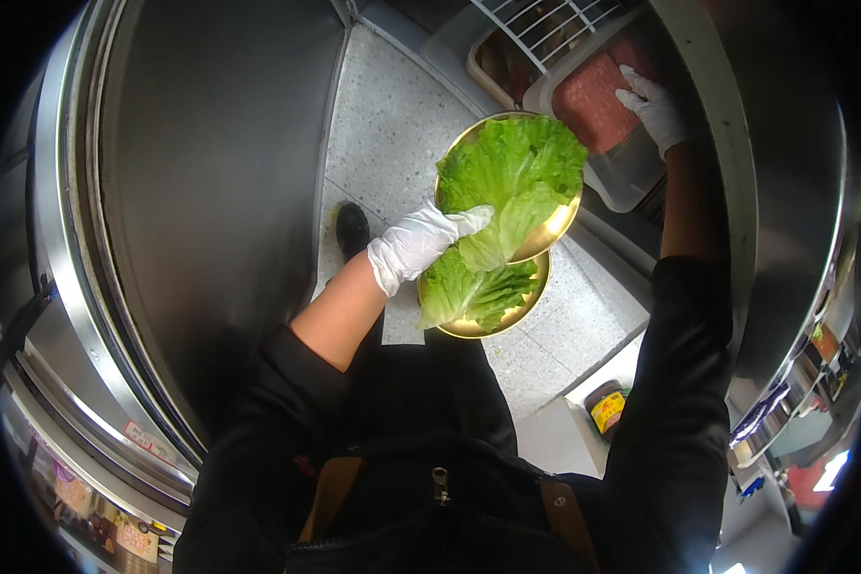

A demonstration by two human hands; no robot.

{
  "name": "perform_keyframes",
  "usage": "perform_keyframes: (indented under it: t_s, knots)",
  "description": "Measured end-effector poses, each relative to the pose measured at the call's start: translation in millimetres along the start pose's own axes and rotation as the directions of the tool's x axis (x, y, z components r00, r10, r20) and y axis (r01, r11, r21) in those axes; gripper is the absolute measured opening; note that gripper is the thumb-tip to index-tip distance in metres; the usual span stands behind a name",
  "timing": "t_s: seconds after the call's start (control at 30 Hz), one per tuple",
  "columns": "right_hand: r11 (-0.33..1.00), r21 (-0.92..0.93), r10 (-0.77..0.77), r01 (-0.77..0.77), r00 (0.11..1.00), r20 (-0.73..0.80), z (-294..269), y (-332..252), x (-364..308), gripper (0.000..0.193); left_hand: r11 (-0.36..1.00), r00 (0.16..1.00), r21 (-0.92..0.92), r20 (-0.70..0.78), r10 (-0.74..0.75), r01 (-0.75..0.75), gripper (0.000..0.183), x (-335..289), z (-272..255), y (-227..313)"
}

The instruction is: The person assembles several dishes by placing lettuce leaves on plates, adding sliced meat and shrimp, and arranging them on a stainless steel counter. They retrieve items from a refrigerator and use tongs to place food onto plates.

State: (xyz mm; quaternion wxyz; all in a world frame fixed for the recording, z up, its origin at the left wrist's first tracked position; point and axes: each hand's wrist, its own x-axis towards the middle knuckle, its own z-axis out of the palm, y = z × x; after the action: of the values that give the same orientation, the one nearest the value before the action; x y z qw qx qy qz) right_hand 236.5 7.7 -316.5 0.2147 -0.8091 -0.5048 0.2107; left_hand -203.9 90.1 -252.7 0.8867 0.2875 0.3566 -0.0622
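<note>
My left hand (423, 241), in a white glove, grips two round gold-coloured plates that overlap. On the upper plate (557, 228) lie green lettuce leaves (526, 167), with my thumb resting over them. More lettuce (478, 292) covers much of the lower plate (529, 308), which is nearer my body. At the upper right, my gloved right hand (656, 113) reaches into a clear plastic container (624, 189). Its fingers are spread and touch or hover just over a block of pink meat (593, 100); contact is hard to tell.
A dark door panel (220, 172) stands along the left, and a metal frame edge (732, 172) runs beside my right arm. A white wire rack (550, 33) partly covers another container (493, 67). A jar with a yellow-and-red label (606, 409) stands low right. Below is speckled floor (378, 115).
</note>
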Motion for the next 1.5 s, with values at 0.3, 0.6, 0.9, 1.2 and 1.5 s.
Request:
perform_keyframes:
  t_s: [0.3, 0.6, 0.9, 1.2, 1.5]
  knots:
    - [0.833, -0.55, -0.045, 0.059, 0.998, 0.038, 1, -1, 16, 0.052, 1.0, 1.0, -0.022, 0.001, -0.017, 0.017, 0.04, 2, 1, -1]
    - [0.73, -0.683, -0.046, -0.029, 0.995, -0.091, 27, 37, 31, 0.045, 0.999, 0.999, -0.034, -0.034, -0.032, 0.03, 0.041, 4, 1, -6]
    - [0.806, -0.591, -0.082, -0.031, 0.983, -0.164, 33, 16, 13, 0.041, 0.995, 0.993, -0.082, -0.097, -0.059, 0.051, 0.038, -11, 13, 5]
    - [0.899, -0.299, 0.269, -0.319, 0.943, -0.198, 5, -28, -22, 0.038, 0.997, 0.995, -0.077, -0.098, 0.003, -0.011, 0.04, -9, 16, 1]
    - [0.169, 0.962, 0.575, -0.216, 0.814, 0.082, -26, -233, -204, 0.02, 0.988, 0.986, -0.079, -0.113, 0.121, -0.13, 0.038, -29, 50, 44]
